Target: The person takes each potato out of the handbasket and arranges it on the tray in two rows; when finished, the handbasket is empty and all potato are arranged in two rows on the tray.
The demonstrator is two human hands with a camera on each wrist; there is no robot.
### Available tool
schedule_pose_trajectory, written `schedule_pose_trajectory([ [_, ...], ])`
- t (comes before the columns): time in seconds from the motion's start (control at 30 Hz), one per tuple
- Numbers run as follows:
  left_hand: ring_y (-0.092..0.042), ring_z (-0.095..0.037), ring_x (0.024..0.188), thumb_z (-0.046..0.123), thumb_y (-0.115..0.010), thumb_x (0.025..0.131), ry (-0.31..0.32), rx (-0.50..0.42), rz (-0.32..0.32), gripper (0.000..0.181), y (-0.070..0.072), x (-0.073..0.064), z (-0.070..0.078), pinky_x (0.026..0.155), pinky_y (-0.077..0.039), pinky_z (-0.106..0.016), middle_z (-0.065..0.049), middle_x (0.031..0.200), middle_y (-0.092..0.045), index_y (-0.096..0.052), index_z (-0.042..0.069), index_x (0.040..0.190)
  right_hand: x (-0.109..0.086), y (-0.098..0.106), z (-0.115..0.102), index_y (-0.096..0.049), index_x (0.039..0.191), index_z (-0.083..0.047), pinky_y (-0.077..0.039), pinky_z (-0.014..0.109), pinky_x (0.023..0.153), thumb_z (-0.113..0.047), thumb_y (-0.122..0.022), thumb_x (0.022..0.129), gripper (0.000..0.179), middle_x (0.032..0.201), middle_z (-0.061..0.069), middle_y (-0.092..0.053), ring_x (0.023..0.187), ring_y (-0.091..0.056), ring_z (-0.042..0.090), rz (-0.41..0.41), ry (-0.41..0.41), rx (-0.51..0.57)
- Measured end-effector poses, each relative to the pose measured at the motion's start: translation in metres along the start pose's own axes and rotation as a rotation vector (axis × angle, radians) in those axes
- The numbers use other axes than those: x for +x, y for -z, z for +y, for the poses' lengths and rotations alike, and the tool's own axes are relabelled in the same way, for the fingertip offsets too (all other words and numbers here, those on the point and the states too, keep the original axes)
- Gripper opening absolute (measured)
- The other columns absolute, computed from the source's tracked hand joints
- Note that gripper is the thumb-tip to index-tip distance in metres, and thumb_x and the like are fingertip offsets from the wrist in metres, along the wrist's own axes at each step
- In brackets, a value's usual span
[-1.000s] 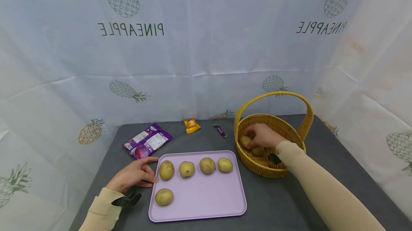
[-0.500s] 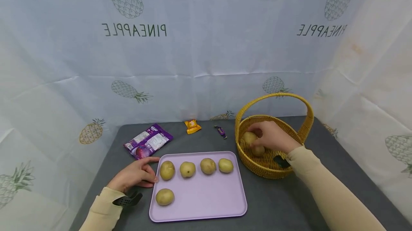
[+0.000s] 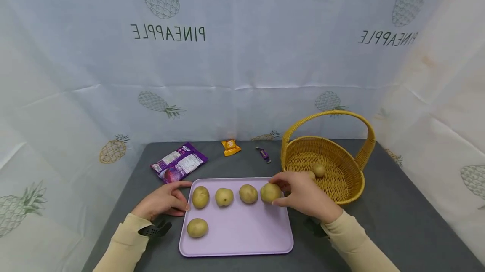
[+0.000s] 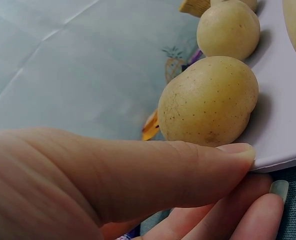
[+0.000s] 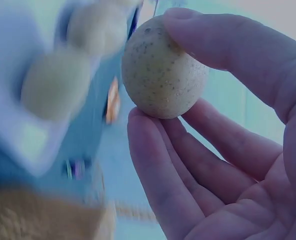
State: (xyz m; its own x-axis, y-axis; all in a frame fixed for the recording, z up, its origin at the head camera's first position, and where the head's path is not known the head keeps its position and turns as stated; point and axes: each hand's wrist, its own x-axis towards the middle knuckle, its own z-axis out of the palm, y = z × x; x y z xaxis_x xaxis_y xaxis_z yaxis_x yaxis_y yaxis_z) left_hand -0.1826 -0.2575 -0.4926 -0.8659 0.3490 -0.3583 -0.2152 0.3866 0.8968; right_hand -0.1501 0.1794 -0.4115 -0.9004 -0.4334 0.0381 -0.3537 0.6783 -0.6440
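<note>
My right hand (image 3: 305, 194) pinches a potato (image 3: 270, 193) between thumb and fingertips. That potato is over the back right corner of the lilac tray (image 3: 248, 236), overlapping the one lying there. In the right wrist view the speckled potato (image 5: 160, 70) sits between the thumb above and the fingers below. At the tray's left edge, my left hand (image 3: 163, 200) pinches the rim, its thumb (image 4: 208, 160) on top and fingers below. A row of potatoes (image 3: 224, 197) runs along the tray's back, and another potato (image 3: 197, 228) lies at the front left.
A yellow wicker basket (image 3: 348, 190) with a tall handle stands right of the tray, with potatoes (image 3: 318, 170) inside. Behind the tray lie a purple packet (image 3: 179, 162), an orange wrapped sweet (image 3: 230, 147) and a small purple sweet (image 3: 263, 155). A pineapple-print cloth (image 3: 250, 65) hangs behind the table.
My right hand has lifted a potato out of the basket and brought it left over the tray's back right corner. My left hand stays at the tray's edge. The view has shifted slightly.
</note>
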Motion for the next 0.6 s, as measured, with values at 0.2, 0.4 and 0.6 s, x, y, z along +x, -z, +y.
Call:
schedule_pose_trajectory([
  [0.2, -0.072, -0.019, 0.078, 0.004, -0.083, 0.088, 0.008, 0.002, 0.01, 0.086, 0.0, 0.002, -0.002, 0.074, -0.068, -0.038, -0.009, 0.091, -0.069, -0.04, -0.002, 0.162, 0.017, -0.056, -0.022, -0.077, 0.117, -0.012, -0.065, 0.033, 0.087, -0.014, -0.096, 0.078, 0.044, 0.11, -0.003, -0.078, 0.096, -0.071, 0.008, -0.032, 0.067, 0.009],
  [0.4, -0.072, -0.02, 0.078, 0.005, -0.085, 0.087, 0.016, 0.005, 0.024, 0.086, -0.001, 0.002, -0.001, 0.074, -0.068, -0.038, -0.01, 0.091, -0.069, -0.042, -0.001, 0.161, 0.029, -0.095, -0.041, -0.078, 0.116, -0.013, -0.058, 0.022, 0.084, -0.017, -0.097, 0.076, 0.044, 0.101, -0.008, -0.073, 0.092, -0.067, 0.005, -0.083, 0.115, -0.025],
  [0.6, -0.073, -0.019, 0.077, 0.004, -0.084, 0.088, 0.004, -0.008, 0.023, 0.084, -0.001, 0.0, -0.001, 0.074, -0.069, -0.038, -0.01, 0.09, -0.069, -0.043, -0.001, 0.16, 0.033, -0.114, -0.05, -0.079, 0.112, -0.012, -0.056, 0.02, 0.082, -0.015, -0.097, 0.074, 0.042, 0.099, -0.009, -0.074, 0.09, -0.066, 0.006, -0.094, 0.152, -0.035],
])
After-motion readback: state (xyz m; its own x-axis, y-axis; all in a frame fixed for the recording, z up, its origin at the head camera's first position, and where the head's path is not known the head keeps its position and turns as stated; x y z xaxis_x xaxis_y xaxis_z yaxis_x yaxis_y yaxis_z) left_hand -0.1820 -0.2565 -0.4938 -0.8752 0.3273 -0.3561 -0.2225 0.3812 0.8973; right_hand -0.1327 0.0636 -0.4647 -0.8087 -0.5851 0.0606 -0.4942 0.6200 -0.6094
